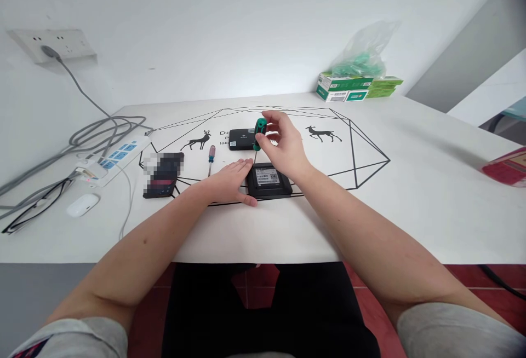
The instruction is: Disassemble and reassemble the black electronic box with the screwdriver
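Observation:
A black rectangular device (283,187) with a white printed label lies flat near the table's front edge. My left hand (232,181) rests against its left side, fingers stretched out and thumb along the near edge. My right hand (287,142) grips a screwdriver (260,127) by its green and black handle. The screwdriver stands nearly upright, its shaft reaching down to the device's far left corner; the tip is too small to make out. Just behind lies a second flat black box (241,139), partly hidden by the screwdriver and my right hand.
Left of my hands lie a small screwdriver (211,154) with a reddish handle and a partly blurred phone (164,174). Farther left are a power strip (119,158), cables, a white earbud case (83,205) and glasses (36,205). Green-and-white boxes (345,88) stand at the back right.

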Available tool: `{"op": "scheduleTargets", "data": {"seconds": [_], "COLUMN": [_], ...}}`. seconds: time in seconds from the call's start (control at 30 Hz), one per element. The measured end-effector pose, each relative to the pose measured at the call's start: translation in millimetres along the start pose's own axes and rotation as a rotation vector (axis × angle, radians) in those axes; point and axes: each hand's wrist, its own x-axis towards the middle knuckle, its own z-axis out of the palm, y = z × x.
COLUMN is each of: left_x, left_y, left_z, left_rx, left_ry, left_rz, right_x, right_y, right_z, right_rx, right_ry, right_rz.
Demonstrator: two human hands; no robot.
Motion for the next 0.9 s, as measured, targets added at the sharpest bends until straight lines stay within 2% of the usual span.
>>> {"op": "scheduleTargets", "data": {"seconds": [0.2,0.47,0.9], "left_x": [1.2,-0.1,-0.2], "left_y": [-1.9,2.2,0.2], "left_z": [1.0,-1.8,-0.6], "left_rx": [-0.003,0.016,-0.007], "left_ry": [0.008,-0.004,-0.003], "left_rz": [0.015,-0.012,-0.008], "right_x": [-0.7,1.1,1.4], "right_y": [2.1,-1.9,1.5], "right_z": [0.8,-2.0,-0.1], "right_rx": [0.064,-0.045,0.046], "right_ry": [-0.055,-0.064,-0.016], "right_rz": [0.02,-0.03,0.042]}}
